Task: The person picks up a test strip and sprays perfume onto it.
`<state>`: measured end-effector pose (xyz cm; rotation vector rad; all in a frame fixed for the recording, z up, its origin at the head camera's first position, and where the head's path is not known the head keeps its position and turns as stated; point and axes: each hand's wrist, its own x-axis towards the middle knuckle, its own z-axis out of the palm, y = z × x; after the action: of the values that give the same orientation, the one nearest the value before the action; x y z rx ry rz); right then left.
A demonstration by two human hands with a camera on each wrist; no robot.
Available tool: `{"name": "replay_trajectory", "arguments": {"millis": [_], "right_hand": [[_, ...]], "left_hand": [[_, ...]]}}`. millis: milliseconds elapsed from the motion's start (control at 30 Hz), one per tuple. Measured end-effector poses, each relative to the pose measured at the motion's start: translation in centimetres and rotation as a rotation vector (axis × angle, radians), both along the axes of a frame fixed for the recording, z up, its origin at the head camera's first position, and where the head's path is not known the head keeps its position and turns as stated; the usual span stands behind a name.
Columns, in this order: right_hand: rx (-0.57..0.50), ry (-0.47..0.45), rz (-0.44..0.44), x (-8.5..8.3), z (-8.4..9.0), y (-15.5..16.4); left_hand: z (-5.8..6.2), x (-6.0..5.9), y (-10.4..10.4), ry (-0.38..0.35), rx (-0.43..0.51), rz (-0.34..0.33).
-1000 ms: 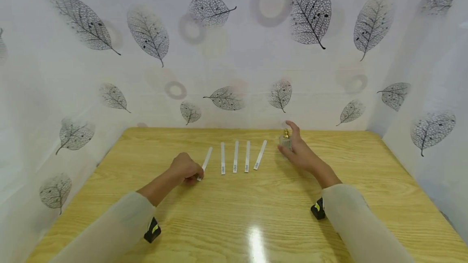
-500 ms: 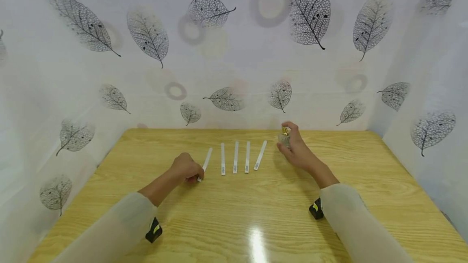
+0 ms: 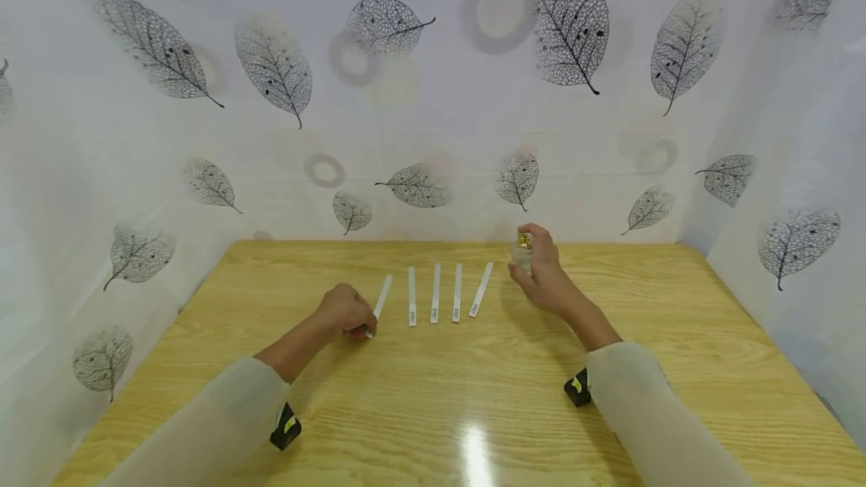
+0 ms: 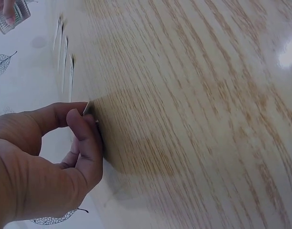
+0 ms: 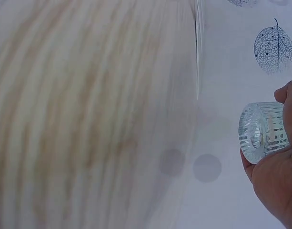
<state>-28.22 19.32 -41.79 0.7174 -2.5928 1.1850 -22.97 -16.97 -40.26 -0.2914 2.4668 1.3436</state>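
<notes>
My left hand [image 3: 346, 313] pinches the near end of the leftmost white paper strip [image 3: 383, 294] at the table; in the left wrist view the strip's edge [image 4: 87, 108] shows between thumb and forefinger. To the right, my right hand [image 3: 544, 276] grips a ribbed clear glass perfume bottle [image 3: 522, 257] with a gold neck, a finger over its top. The bottle's base [image 5: 253, 133] faces the right wrist camera, off the table. Between the hands lie several more white strips [image 3: 436, 293], spaced apart in a row, with small print on their near ends.
The wooden table [image 3: 433, 389] reaches back to a white curtain [image 3: 440, 111] printed with dark leaves, which also hangs at both sides. A black wrist device [image 3: 286, 427] sits under the left cuff, another device [image 3: 578, 389] under the right.
My right hand's finger has come down onto the bottle's top, and the bottle has risen and shifted slightly left with the hand. My left hand has stayed on its strip.
</notes>
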Motion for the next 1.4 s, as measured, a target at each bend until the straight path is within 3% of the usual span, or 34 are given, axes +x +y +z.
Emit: {"name": "replay_trajectory", "arguments": {"millis": [400,567,733,967,1167,1400], "right_hand": [[0.086,0.093,-0.067,0.2,0.2,-0.7],[0.123,0.16,-0.078,0.4,0.5,-1.0],[0.149,0.226,-0.098,0.6,1.0,-1.4],[0.164,0.368,-0.199,0.7,1.8,-2.2],[0.159,0.496,-0.229,0.4,2.2,-2.7],[0.177,0.568,-0.264,0.4,2.2,-3.2]], "left_hand": [[-0.8,-0.7,-1.0,0.013,0.066,-0.021],[-0.9,-1.2,-1.7,-0.008,0.172,0.021],[-0.3,-1.7,-1.8,-0.035,0.25,0.069],[0.8,-1.8,-1.0,0.005,0.29,0.033],[1.2,-2.0,0.3,0.023,0.343,0.025],[1.6,-1.9,2.3,0.056,0.378,0.012]]}}
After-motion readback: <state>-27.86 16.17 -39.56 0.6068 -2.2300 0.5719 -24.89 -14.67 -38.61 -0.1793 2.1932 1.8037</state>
